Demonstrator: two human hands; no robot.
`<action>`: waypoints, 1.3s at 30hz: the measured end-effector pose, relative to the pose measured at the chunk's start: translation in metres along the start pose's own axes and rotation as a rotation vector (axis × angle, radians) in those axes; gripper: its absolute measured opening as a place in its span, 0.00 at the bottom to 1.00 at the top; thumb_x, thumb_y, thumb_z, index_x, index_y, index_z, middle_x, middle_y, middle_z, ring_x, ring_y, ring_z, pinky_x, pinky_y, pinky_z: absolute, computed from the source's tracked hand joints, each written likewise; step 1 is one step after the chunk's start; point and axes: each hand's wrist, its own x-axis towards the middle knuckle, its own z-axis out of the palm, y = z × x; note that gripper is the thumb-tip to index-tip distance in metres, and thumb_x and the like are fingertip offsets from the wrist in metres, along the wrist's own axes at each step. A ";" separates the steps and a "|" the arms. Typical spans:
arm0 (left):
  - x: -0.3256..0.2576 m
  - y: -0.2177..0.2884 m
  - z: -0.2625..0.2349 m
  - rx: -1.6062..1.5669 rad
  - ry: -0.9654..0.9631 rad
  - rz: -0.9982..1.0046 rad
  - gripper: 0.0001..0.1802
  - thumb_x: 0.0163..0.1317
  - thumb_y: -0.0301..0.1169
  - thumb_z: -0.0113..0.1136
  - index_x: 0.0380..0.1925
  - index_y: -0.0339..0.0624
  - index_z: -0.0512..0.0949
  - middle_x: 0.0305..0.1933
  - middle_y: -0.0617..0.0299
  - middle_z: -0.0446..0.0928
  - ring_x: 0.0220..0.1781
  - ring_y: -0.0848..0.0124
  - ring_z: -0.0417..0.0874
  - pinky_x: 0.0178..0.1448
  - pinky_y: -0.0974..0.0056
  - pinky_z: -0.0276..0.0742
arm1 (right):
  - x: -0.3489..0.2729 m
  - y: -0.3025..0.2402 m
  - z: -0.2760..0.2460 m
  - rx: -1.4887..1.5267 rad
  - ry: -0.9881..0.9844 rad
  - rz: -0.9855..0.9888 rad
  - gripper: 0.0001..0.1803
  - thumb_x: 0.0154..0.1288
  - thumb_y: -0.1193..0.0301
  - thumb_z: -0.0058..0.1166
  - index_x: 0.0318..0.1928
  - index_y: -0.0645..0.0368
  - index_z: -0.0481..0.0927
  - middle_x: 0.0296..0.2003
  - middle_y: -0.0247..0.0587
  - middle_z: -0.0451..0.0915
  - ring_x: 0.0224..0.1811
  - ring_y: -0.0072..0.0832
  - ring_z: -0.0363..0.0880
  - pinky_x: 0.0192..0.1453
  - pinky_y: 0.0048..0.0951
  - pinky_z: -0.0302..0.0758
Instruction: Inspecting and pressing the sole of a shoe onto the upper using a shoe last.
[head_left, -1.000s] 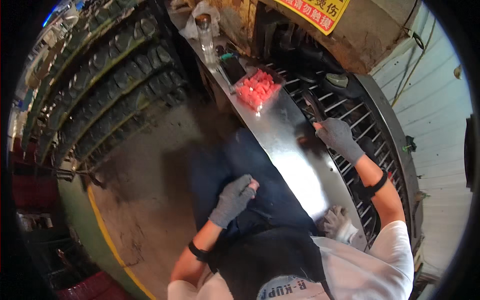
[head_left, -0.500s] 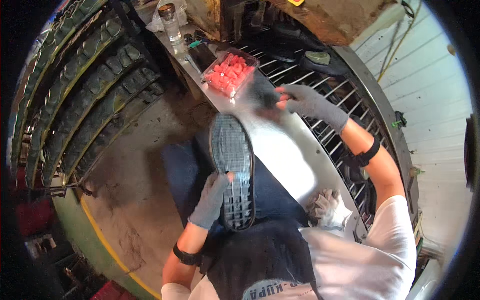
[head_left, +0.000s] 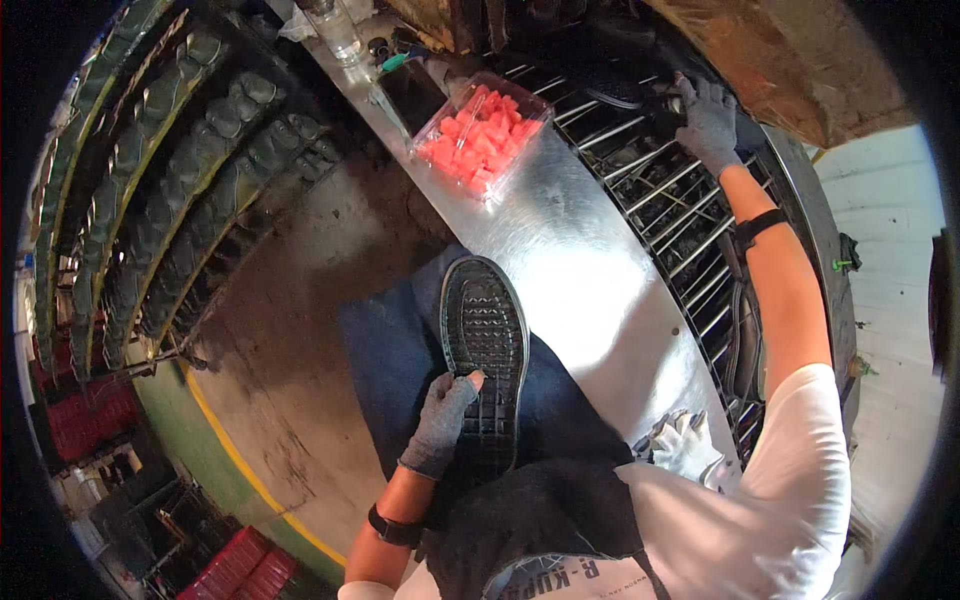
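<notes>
My left hand (head_left: pixel 445 425), in a grey fingerless-tipped glove, grips the edge of a black shoe sole (head_left: pixel 485 330). The thumb lies on the sole's gridded face, which is turned up above my dark apron (head_left: pixel 390 350). My right hand (head_left: pixel 708 125), also gloved in grey, is stretched out over the far part of a barred metal rack (head_left: pixel 660 200). Its fingers are spread beside dark shoes (head_left: pixel 610 75) that lie there. Whether the fingertips touch a shoe is hard to see in the shadow.
On the metal bench (head_left: pixel 540 240) stand a clear box of pink-red pieces (head_left: pixel 485 140), a dark phone-like slab (head_left: pixel 410 95) and a clear bottle (head_left: pixel 340 35). A crumpled white glove (head_left: pixel 685 445) lies nearer. Tiered racks of dark shoe parts (head_left: pixel 190 180) rise at left.
My right hand has moved from above the bench outward to the far right, over the rack. The sole in my left hand sits slightly lower and further right in view; my view has shifted.
</notes>
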 end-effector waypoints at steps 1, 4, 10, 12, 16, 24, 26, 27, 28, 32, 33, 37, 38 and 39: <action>-0.003 0.003 0.003 -0.004 0.005 -0.008 0.13 0.76 0.39 0.64 0.47 0.40 0.84 0.39 0.78 0.78 0.41 0.84 0.74 0.46 0.71 0.73 | -0.004 -0.003 -0.015 -0.001 -0.041 0.042 0.52 0.50 0.64 0.73 0.79 0.43 0.67 0.67 0.50 0.71 0.73 0.53 0.67 0.76 0.56 0.68; -0.001 0.013 0.007 -0.024 -0.039 -0.003 0.12 0.76 0.39 0.64 0.44 0.41 0.85 0.38 0.77 0.79 0.40 0.84 0.74 0.47 0.71 0.72 | -0.023 0.007 -0.032 0.032 -0.058 -0.059 0.45 0.51 0.65 0.74 0.73 0.42 0.74 0.63 0.51 0.72 0.68 0.52 0.71 0.74 0.53 0.70; -0.001 0.014 0.012 -0.133 -0.113 -0.058 0.13 0.76 0.38 0.63 0.47 0.39 0.85 0.41 0.73 0.83 0.40 0.82 0.80 0.47 0.69 0.79 | -0.147 0.068 -0.052 0.389 -0.063 -0.522 0.20 0.55 0.64 0.72 0.49 0.50 0.88 0.48 0.48 0.77 0.61 0.51 0.76 0.63 0.52 0.73; -0.006 0.012 0.004 -0.102 -0.043 -0.033 0.15 0.76 0.40 0.63 0.48 0.38 0.85 0.41 0.71 0.83 0.40 0.80 0.81 0.47 0.68 0.81 | -0.172 0.057 -0.064 0.326 -0.036 -0.667 0.24 0.56 0.71 0.68 0.56 0.51 0.85 0.61 0.50 0.78 0.73 0.51 0.70 0.74 0.50 0.69; -0.023 0.015 0.003 -0.189 -0.086 0.080 0.17 0.76 0.41 0.63 0.51 0.37 0.83 0.45 0.67 0.85 0.43 0.77 0.84 0.50 0.68 0.81 | -0.193 0.026 -0.055 0.652 0.140 0.143 0.42 0.65 0.61 0.68 0.78 0.50 0.69 0.74 0.60 0.68 0.79 0.55 0.65 0.79 0.47 0.66; -0.026 0.005 0.010 -0.071 -0.041 0.193 0.23 0.76 0.41 0.63 0.61 0.36 0.79 0.51 0.67 0.83 0.50 0.78 0.81 0.57 0.69 0.78 | -0.208 0.001 -0.002 1.612 -0.153 0.667 0.36 0.67 0.61 0.71 0.70 0.63 0.73 0.56 0.42 0.83 0.50 0.33 0.85 0.55 0.32 0.82; -0.035 0.002 -0.005 -0.026 0.110 0.264 0.25 0.77 0.41 0.62 0.64 0.35 0.78 0.53 0.66 0.82 0.52 0.78 0.80 0.58 0.69 0.77 | -0.232 -0.018 -0.062 1.916 -0.362 0.602 0.29 0.72 0.64 0.66 0.68 0.63 0.75 0.53 0.39 0.85 0.44 0.29 0.87 0.52 0.31 0.85; -0.036 0.006 -0.014 -0.013 0.133 0.386 0.26 0.78 0.40 0.61 0.67 0.35 0.75 0.57 0.64 0.81 0.55 0.77 0.80 0.61 0.68 0.76 | -0.252 -0.011 -0.076 2.038 -0.444 0.601 0.27 0.73 0.65 0.64 0.67 0.64 0.76 0.52 0.39 0.86 0.41 0.27 0.88 0.50 0.30 0.87; -0.035 0.006 -0.022 0.004 0.171 0.494 0.27 0.79 0.39 0.60 0.71 0.35 0.73 0.60 0.62 0.81 0.58 0.76 0.79 0.64 0.68 0.75 | -0.272 -0.016 -0.092 2.091 -0.516 0.604 0.28 0.72 0.64 0.65 0.66 0.64 0.77 0.52 0.39 0.86 0.43 0.28 0.89 0.51 0.30 0.87; -0.041 0.068 0.006 0.048 -0.088 0.728 0.37 0.79 0.46 0.58 0.80 0.40 0.63 0.74 0.51 0.72 0.76 0.60 0.72 0.79 0.54 0.69 | -0.331 -0.038 -0.107 2.170 -0.763 0.429 0.31 0.71 0.61 0.67 0.67 0.66 0.77 0.58 0.42 0.84 0.55 0.29 0.87 0.61 0.29 0.82; -0.040 0.078 0.017 0.018 -0.199 0.739 0.42 0.79 0.48 0.59 0.83 0.43 0.55 0.76 0.47 0.69 0.76 0.56 0.72 0.79 0.53 0.69 | -0.337 -0.059 -0.119 2.183 -0.815 0.433 0.31 0.71 0.61 0.67 0.67 0.66 0.77 0.58 0.42 0.84 0.55 0.29 0.87 0.61 0.29 0.82; -0.023 0.102 0.054 -0.247 0.023 0.704 0.42 0.77 0.51 0.60 0.81 0.47 0.55 0.68 0.44 0.77 0.70 0.53 0.79 0.75 0.47 0.76 | -0.341 -0.168 -0.212 1.717 -0.621 -0.198 0.55 0.60 0.40 0.72 0.76 0.65 0.68 0.65 0.46 0.79 0.61 0.31 0.82 0.70 0.35 0.79; -0.022 0.103 0.048 -0.403 -0.141 0.650 0.39 0.78 0.52 0.58 0.79 0.46 0.57 0.65 0.44 0.78 0.68 0.51 0.81 0.73 0.45 0.79 | -0.340 -0.194 -0.217 1.883 -0.694 -0.075 0.56 0.62 0.37 0.69 0.77 0.64 0.67 0.65 0.46 0.79 0.63 0.30 0.81 0.71 0.35 0.78; -0.026 0.107 0.038 -0.560 -0.296 0.593 0.37 0.79 0.53 0.55 0.78 0.46 0.59 0.63 0.44 0.80 0.65 0.50 0.83 0.70 0.44 0.82 | -0.336 -0.211 -0.221 2.044 -0.771 0.042 0.57 0.64 0.33 0.65 0.77 0.64 0.66 0.66 0.46 0.78 0.65 0.30 0.80 0.72 0.35 0.77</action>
